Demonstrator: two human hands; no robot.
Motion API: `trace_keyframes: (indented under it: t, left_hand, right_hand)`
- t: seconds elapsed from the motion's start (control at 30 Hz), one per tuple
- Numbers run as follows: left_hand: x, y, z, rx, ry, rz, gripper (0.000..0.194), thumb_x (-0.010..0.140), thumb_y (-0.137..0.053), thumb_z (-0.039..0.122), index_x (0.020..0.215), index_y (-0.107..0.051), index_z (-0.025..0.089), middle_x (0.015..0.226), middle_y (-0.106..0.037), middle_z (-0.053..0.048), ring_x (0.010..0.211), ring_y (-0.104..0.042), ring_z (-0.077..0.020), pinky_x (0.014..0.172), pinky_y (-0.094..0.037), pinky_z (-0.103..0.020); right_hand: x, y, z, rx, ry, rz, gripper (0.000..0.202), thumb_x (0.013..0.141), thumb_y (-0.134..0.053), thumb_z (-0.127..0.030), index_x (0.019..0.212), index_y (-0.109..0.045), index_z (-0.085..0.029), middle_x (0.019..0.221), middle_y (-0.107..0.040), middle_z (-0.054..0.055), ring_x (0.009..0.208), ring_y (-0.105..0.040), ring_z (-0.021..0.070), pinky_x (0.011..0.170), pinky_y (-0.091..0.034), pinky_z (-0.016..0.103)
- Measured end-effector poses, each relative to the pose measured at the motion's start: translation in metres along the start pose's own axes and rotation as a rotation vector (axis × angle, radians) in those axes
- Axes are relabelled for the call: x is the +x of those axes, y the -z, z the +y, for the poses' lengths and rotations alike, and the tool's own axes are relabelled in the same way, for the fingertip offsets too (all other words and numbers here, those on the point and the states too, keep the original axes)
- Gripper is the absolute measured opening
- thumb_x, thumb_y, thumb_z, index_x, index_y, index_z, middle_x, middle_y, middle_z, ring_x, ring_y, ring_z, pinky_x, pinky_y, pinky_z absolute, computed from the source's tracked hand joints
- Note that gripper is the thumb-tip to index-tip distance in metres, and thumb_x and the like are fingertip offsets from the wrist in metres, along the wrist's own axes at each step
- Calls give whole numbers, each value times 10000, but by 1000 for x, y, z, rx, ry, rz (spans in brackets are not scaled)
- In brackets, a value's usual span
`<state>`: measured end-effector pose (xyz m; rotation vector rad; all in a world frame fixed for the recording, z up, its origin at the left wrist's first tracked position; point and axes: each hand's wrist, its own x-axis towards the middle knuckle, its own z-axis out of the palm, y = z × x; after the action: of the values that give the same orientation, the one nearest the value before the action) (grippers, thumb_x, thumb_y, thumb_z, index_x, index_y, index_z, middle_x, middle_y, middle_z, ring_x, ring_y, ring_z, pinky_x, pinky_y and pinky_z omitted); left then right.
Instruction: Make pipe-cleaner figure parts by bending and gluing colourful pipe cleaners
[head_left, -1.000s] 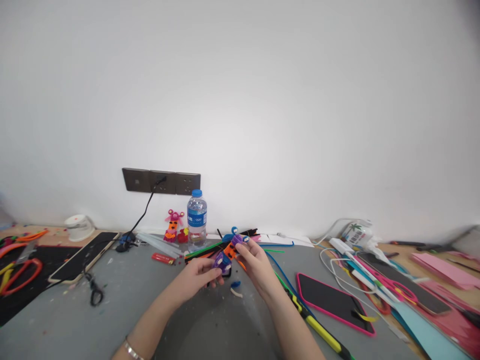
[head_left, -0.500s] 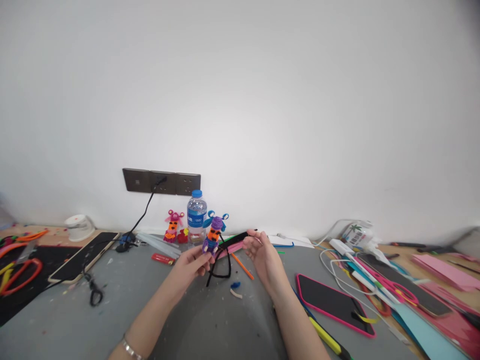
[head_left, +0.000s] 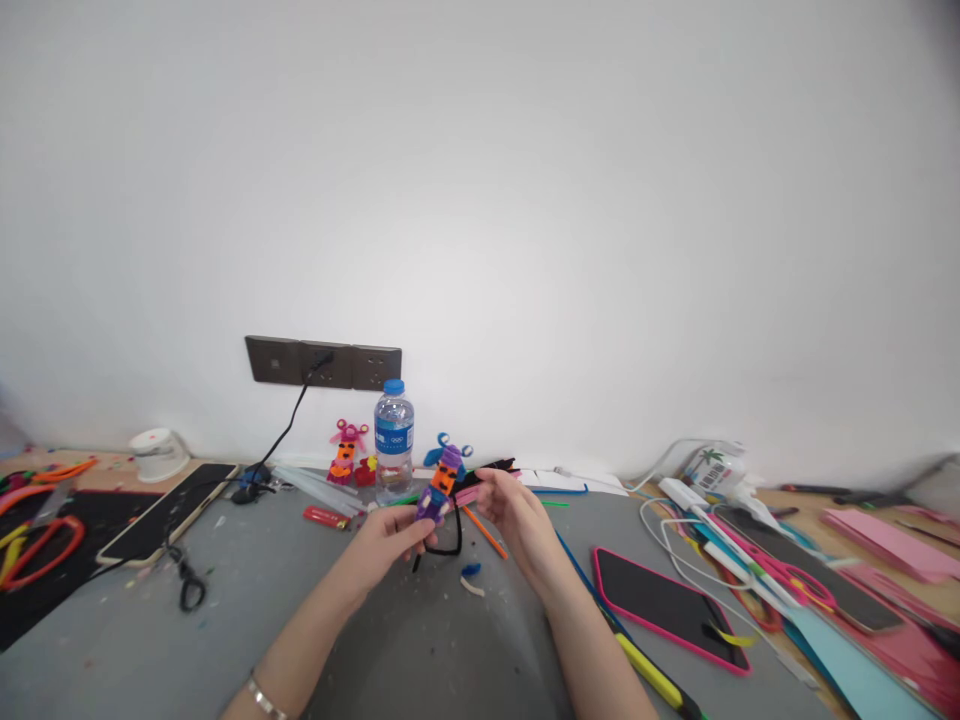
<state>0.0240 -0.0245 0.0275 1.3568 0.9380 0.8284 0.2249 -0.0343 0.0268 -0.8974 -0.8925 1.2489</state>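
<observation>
A small doll (head_left: 442, 485) with a purple top, orange face and blue loops stands upright in the fingers of my left hand (head_left: 390, 540), which grips it near its base. Just right of the doll, my right hand (head_left: 516, 515) is raised with fingers loosely curved and apart, holding nothing. Behind and below the doll is a bent black strip (head_left: 450, 550). A pink and orange doll (head_left: 345, 452) sits beside a water bottle (head_left: 394, 440) against the wall.
On the right lie a pink-framed phone (head_left: 671, 608), a yellow cutter (head_left: 651, 672), pink scissors (head_left: 810, 585) and white cables. At left are another phone (head_left: 169, 512), orange-handled scissors (head_left: 56, 555) and a white tub (head_left: 159, 455). An orange stick (head_left: 486, 532) lies mid-table.
My left hand has moved slightly right with the doll, whose face has turned a little. My right hand has shifted slightly left, closer to it.
</observation>
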Motion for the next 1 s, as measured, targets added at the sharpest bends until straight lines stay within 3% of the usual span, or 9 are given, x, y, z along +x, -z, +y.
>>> trace_keyframes:
  t: [0.13,0.23,0.47,0.63,0.73,0.83,0.93,1.0]
  left_hand:
    - [-4,-3,2,109,-9,-114,313,764,-680,454,734,-740,148,701,-710,-44,609,-544,-163,541,-355,-242]
    - [-6,-3,2,124,22,-184,282,765,-684,428,791,-754,156,746,-736,-45,646,-583,-181,566,-379,-245]
    - [-7,-1,-3,38,84,-295,292,768,-708,368,961,-723,149,873,-750,-58,757,-628,-194,678,-440,-268]
    - [-6,-2,-5,-123,51,-351,423,715,-772,289,1101,-653,161,890,-724,-59,822,-651,-210,742,-483,-306]
    - [-7,-2,-2,-108,44,-336,417,706,-777,286,1081,-650,155,868,-732,-60,779,-652,-199,740,-484,-310]
    - [-7,-2,1,-107,52,-264,429,695,-779,300,1074,-636,161,875,-743,-61,723,-647,-183,731,-482,-313]
    - [-6,-2,1,-101,55,-176,404,695,-773,337,1029,-625,162,880,-746,-63,696,-644,-178,706,-475,-305]
    - [-5,-2,1,-83,52,-145,385,692,-771,357,987,-621,160,868,-746,-62,680,-641,-174,686,-469,-297]
  right_hand:
    - [-3,-5,1,-52,29,-80,337,721,-743,-506,840,-676,-198,609,-539,-40,564,-442,122,595,-359,246]
    - [-4,-4,0,-123,46,-86,305,741,-736,-487,789,-673,-192,648,-570,-29,567,-419,120,583,-334,245]
    - [-8,-6,-1,-99,2,-198,311,744,-757,-439,942,-680,-211,942,-704,39,866,-613,203,775,-439,284]
    - [-9,-11,1,-93,-24,-223,285,734,-768,-416,902,-667,-208,850,-703,20,790,-629,185,748,-463,289]
    - [-5,-2,-2,-221,26,-196,303,735,-747,-444,903,-664,-206,806,-696,14,729,-617,180,697,-459,288]
    - [0,18,-6,-527,96,-120,260,748,-711,-434,841,-676,-194,685,-662,5,658,-584,181,626,-424,281]
    - [1,37,-4,-845,-15,-166,147,748,-673,-338,725,-668,-193,582,-605,-21,547,-509,151,539,-361,257]
    - [-1,44,3,-911,-82,-225,47,682,-685,-220,653,-669,-188,524,-573,-36,507,-478,137,509,-334,243]
